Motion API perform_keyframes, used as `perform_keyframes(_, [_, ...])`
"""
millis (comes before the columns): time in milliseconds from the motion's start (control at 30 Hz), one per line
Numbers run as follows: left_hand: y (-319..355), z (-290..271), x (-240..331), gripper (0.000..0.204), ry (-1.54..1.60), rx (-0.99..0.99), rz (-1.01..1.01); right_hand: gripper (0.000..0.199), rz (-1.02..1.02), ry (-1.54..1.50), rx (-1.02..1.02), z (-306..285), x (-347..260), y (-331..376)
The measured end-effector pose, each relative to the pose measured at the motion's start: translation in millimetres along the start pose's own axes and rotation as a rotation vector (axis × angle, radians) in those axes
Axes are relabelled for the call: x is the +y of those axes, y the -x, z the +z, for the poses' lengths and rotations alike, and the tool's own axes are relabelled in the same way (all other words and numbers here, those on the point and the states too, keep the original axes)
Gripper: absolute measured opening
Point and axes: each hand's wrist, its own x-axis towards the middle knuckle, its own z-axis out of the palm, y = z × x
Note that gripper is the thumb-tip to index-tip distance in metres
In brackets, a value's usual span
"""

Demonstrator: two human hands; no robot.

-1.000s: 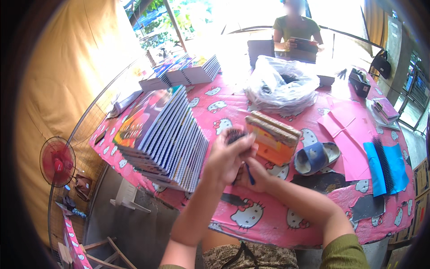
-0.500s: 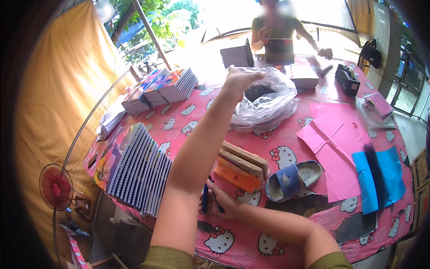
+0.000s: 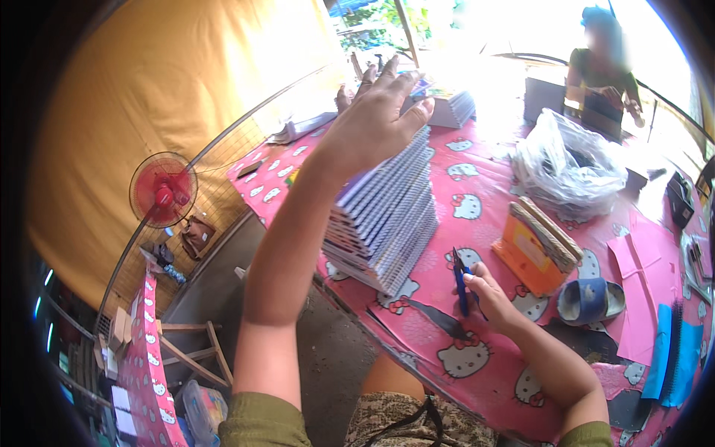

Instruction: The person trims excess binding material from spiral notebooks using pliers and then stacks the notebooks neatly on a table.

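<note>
My left hand is raised with its fingers spread and nothing in it. It is over the top of a tall stack of spiral-bound notebooks at the table's left edge; I cannot tell whether it touches them. In my right hand are blue-handled pliers, their dark tips pointing away from me, just right of the stack. To the right of that hand stands a wooden block holder with an orange front. Beside it lies a blue slide sandal.
A clear plastic bag with dark contents sits farther back. Pink sheets and a blue sheet with a black coil lie at the right. Another person sits across the table. A red fan stands off the left edge.
The view has turned left. My left hand has gone from beside the plastic bag to above the notebook stack. The right hand keeps the pliers, now farther from the wooden holder.
</note>
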Motion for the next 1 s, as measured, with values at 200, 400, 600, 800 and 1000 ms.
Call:
perform_keyframes(200, [27.1, 13.8, -49.1, 0.055, -0.047, -0.439, 0.052, 0.032, -0.602, 0.593, 0.009, 55.9, -66.0, -20.2])
perform_keyframes(400, [34.4, 23.4, -69.1, 0.03, 0.281, -0.466, 0.045, 0.043, -1.009, 1.049, 0.23, 82.3, -91.9, -34.6])
perform_keyframes(600, [38.4, 22.3, -64.8, 0.025, 0.257, -0.414, 0.056, 0.044, -0.952, 1.007, 0.172, 90.0, -94.9, -47.7])
perform_keyframes(800, [37.7, 27.6, -66.3, 0.046, 0.27, -0.436, 0.074, 0.045, 0.183, 0.068, -0.378, 71.8, -128.9, -53.2])
perform_keyframes(1000, [39.0, 26.8, -74.3, 0.048, 0.327, -0.336, 0.086, 0.041, -0.858, 0.915, 0.074, 74.9, -99.5, -42.5])
